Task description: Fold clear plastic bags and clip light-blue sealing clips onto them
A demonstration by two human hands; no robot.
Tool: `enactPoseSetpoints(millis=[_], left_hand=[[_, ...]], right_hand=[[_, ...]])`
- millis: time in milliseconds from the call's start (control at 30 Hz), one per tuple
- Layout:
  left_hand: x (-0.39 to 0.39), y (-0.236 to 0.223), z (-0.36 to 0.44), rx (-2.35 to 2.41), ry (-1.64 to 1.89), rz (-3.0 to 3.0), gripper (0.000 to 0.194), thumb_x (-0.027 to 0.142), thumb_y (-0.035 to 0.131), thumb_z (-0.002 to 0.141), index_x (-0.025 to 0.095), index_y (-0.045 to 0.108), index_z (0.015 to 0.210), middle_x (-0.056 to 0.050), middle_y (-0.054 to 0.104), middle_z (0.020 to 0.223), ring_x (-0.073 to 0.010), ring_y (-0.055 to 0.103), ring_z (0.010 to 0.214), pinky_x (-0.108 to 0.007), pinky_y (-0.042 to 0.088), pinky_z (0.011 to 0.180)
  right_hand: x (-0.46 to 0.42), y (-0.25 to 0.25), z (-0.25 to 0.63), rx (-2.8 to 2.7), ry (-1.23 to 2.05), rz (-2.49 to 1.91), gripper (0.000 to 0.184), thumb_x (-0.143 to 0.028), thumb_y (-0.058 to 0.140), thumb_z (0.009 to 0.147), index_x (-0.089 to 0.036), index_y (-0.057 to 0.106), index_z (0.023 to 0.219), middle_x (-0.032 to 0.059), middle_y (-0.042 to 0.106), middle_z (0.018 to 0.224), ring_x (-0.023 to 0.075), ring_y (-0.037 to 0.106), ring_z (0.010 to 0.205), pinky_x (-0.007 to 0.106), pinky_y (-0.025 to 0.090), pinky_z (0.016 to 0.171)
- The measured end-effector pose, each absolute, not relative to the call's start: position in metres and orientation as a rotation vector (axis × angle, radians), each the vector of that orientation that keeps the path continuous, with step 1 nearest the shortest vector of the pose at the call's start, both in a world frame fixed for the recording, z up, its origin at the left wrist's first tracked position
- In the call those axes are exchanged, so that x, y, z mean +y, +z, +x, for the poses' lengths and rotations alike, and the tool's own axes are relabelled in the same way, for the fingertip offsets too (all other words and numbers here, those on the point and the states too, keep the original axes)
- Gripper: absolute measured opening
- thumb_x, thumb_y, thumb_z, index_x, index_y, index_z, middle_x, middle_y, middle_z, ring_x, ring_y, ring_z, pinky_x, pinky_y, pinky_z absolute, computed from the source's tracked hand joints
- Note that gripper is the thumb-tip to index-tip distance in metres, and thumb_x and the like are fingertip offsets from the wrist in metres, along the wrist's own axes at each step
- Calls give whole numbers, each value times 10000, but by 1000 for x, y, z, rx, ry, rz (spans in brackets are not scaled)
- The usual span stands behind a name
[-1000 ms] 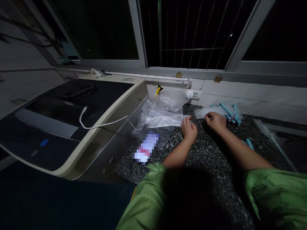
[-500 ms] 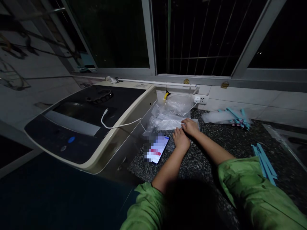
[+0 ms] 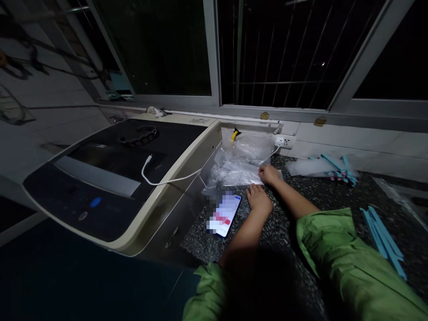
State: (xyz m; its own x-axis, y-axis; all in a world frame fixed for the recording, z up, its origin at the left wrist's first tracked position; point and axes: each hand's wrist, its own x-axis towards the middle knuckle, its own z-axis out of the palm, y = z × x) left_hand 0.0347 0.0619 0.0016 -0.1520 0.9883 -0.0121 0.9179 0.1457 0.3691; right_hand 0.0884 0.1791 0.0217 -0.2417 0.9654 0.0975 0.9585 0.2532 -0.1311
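The smooth glass panes and pale, straight frames of the window [image 3: 216, 53] stretch along the back, above glossy white tiles [image 3: 354, 138]. To my left, the washing machine [image 3: 133, 178] has a dark, shiny lid set in a rounded cream plastic body. Under my hands lies the countertop [image 3: 284, 236], hard stone with black and white speckles.

The clear plastic bags [image 3: 239, 167], thin, crinkled and catching the light, lie in a loose heap on the countertop between the washing machine and my hands. My left hand [image 3: 260, 199] is palm down at their near edge, fingers spread and clenching nothing. My right hand [image 3: 268, 174] has its fingers bent at their right side; I cannot tell whether they pinch the film or only press on it.

Flat, light-blue strips [image 3: 383, 240] lie at my right, and more strips [image 3: 341, 167] sit with a cloudy plastic sleeve [image 3: 309, 166] farther back. The phone [image 3: 227, 216], a slim lit rectangle, rests near my left hand. A thin white cable [image 3: 170, 181] curves over the washing machine's edge.
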Motion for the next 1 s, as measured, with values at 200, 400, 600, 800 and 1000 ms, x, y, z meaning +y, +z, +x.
enactPoseSetpoints(millis=[200, 400, 600, 800, 1000], left_hand=[[60, 3, 37, 2155, 403, 1866, 562, 247, 342, 826, 25, 342, 1342, -181, 307, 1431, -264, 268, 1337, -431, 209, 1089], [62, 0, 38, 2136, 412, 1872, 564, 245, 345, 823, 17, 341, 1339, -187, 303, 1433, -268, 268, 1335, -439, 206, 1089], [65, 0, 33, 2149, 479, 1828, 569, 229, 366, 802, 30, 353, 1334, -179, 344, 1417, -264, 299, 1318, -418, 213, 1093], [69, -4, 24, 2177, 544, 1795, 637, 315, 404, 790, 98, 291, 1377, -121, 208, 1485, -247, 193, 1367, -412, 177, 1113], [70, -6, 26, 2201, 490, 1874, 627, 374, 377, 814, 100, 302, 1373, -125, 285, 1458, -249, 239, 1350, -439, 196, 1099]], right_hand=[[176, 22, 83, -2350, 83, -1798, 306, -233, 405, 844, -189, 651, 1021, 105, 628, 1107, 215, 572, 1011, 254, 414, 785], [190, 29, 63, -2362, 180, -1712, 310, -230, 409, 845, -202, 642, 1047, 87, 645, 1107, 213, 568, 1027, 254, 401, 808], [212, 27, 30, -2407, 430, -1701, 234, -249, 489, 833, -121, 667, 915, 111, 676, 928, 213, 607, 889, 271, 441, 743], [220, 25, 31, -2416, 671, -1611, 348, -356, 517, 852, -153, 528, 1134, 62, 548, 1145, 200, 565, 966, 396, 497, 795], [222, 43, 49, -2238, 596, -1513, 152, -247, 582, 745, -117, 655, 718, 1, 636, 668, 130, 573, 656, 214, 422, 594]])
